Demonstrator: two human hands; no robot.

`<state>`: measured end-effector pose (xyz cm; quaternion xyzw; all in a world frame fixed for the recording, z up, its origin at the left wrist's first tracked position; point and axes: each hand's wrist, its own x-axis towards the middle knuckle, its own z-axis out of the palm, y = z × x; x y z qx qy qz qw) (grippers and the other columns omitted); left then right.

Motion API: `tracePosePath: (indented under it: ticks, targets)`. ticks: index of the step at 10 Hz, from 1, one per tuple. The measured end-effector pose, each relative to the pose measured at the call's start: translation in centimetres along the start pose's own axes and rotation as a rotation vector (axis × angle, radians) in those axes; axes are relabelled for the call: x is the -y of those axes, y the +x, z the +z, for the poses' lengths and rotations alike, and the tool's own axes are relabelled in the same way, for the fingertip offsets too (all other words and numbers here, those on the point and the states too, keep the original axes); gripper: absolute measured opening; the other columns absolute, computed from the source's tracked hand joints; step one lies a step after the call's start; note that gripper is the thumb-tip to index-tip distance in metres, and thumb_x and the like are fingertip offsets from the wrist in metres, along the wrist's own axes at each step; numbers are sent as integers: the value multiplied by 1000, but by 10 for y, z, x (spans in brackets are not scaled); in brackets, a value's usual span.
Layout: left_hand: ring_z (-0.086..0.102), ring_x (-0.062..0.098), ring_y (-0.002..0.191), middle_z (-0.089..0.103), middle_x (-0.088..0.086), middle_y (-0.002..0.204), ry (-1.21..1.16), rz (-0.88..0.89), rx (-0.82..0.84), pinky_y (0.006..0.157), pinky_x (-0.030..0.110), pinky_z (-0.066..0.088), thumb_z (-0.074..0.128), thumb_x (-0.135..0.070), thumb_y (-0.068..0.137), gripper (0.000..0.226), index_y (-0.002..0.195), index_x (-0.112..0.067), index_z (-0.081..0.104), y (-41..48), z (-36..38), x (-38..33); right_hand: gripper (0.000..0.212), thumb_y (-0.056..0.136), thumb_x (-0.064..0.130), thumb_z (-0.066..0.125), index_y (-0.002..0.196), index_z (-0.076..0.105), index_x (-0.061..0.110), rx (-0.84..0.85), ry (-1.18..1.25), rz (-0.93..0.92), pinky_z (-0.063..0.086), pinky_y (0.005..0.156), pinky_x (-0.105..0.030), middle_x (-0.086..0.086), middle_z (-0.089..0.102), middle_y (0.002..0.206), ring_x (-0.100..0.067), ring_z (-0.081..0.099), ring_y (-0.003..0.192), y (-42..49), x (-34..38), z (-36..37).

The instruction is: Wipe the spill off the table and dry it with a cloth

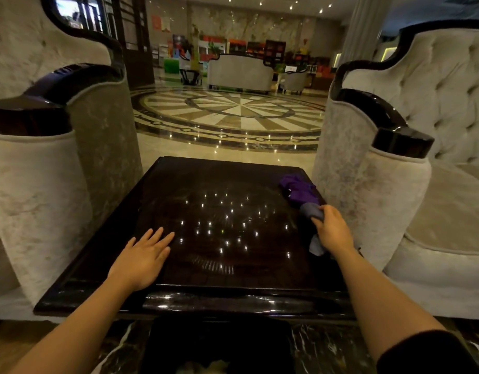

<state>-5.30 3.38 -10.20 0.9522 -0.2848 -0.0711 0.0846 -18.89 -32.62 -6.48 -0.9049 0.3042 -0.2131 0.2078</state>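
We have the grey cloth (309, 211) at the right edge of the bench (162, 295), bunched in our right hand (331, 229), whose fingers (318, 221) are closed around it; part of it trails down past the wrist over the rim. We judge it is held gathered like this so a thick wad meets the wood for the drying pass. Just beyond it, touching or nearly so, a purple cloth (297, 190) lies crumpled at the far right corner, likely parked there out of the wiping path. Our left hand (145, 256) rests flat on the near left of the top, fingers spread and gripping nothing, probably to brace us. We cannot make out the spill itself: the dark glossy top shows only faint smears and reflected ceiling lights. Armchairs (44, 190) press close on both sides, so sideways strokes have little room, and the purple cloth would block a sweep into that corner.
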Motion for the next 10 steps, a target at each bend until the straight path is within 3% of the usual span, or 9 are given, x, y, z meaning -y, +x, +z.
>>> tracePosePath:
  ticks: [1, 3, 4, 5, 6, 9, 10]
  targets:
    - [-4, 16, 144, 1, -2, 157, 5, -1, -2, 118, 39, 3, 16, -38, 98, 48, 145, -32, 6, 0, 0, -1, 32, 93, 23, 44, 110, 48, -4, -27, -23, 13, 41, 84, -47, -26, 51, 116, -40, 49, 104, -1, -1, 12]
    - [-4, 16, 144, 1, -2, 157, 0, -10, 5, 117, 40, 2, 16, -38, 98, 48, 145, -32, 7, -2, 0, -2, 60, 92, 46, 35, 134, 29, 4, 223, -238, -7, 25, 109, -47, -23, 36, 139, -36, 30, 129, 11, -5, 16]
    - [-4, 16, 144, 1, -2, 157, -3, -9, 20, 117, 40, 2, 16, -38, 98, 48, 145, -32, 6, -1, -2, -1, 69, 90, 57, 25, 143, 7, 18, 378, -323, 49, 5, 113, -53, -12, 3, 155, -30, 3, 142, 14, -6, 12]
    - [-4, 18, 145, -1, -1, 158, 33, -8, 37, 117, 41, 3, 15, -37, 99, 49, 145, -29, 4, -1, -3, -2, 67, 89, 60, 17, 143, -5, 26, 412, -374, 60, -3, 113, -55, -7, -14, 155, -29, -8, 142, 8, -7, 8]
    - [-5, 18, 145, -2, 0, 158, 40, -19, 58, 117, 41, 2, 14, -37, 98, 49, 145, -29, 2, -1, -4, -3, 65, 90, 57, 17, 142, -8, 27, 328, -355, 12, -3, 114, -52, -7, -14, 155, -28, -9, 142, -7, -3, 5]
    - [11, 21, 144, 9, 1, 157, 199, -43, 226, 116, 41, 23, 21, -42, 97, 52, 146, -28, 9, 8, -38, -16, 62, 90, 57, 16, 139, -14, 33, 376, -291, -62, -5, 114, -49, -5, -15, 155, -24, -13, 142, -30, 46, -13]
    - [12, 23, 144, 11, 4, 157, 209, -44, 196, 115, 45, 21, 20, -45, 96, 53, 146, -29, 10, 12, -53, -25, 62, 90, 57, 15, 138, -17, 34, 348, -271, -98, -5, 114, -48, -4, -16, 154, -25, -14, 141, -28, 77, -20]
